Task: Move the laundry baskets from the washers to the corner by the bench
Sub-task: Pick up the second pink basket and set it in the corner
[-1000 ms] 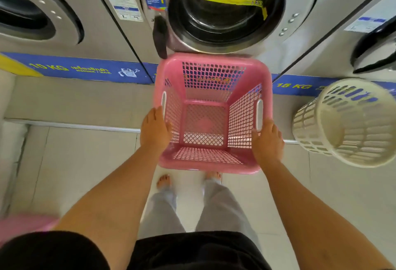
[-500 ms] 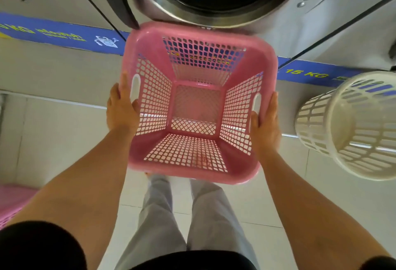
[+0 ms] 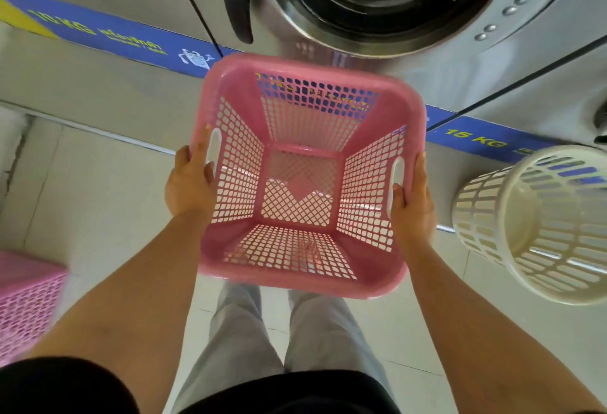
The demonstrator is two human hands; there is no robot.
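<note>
Pink basket (image 3: 305, 111) now lifted higher off the floor, clear of the washer (image 3: 377, 3) front, left hand (image 3: 190, 183) and right hand (image 3: 412, 206) clamped on its side handles — fingers curled, cream basket (image 3: 542, 226) just right.

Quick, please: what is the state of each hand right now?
Left hand: closed on the left handle side of the pink basket.
Right hand: closed on its right handle side.
</note>
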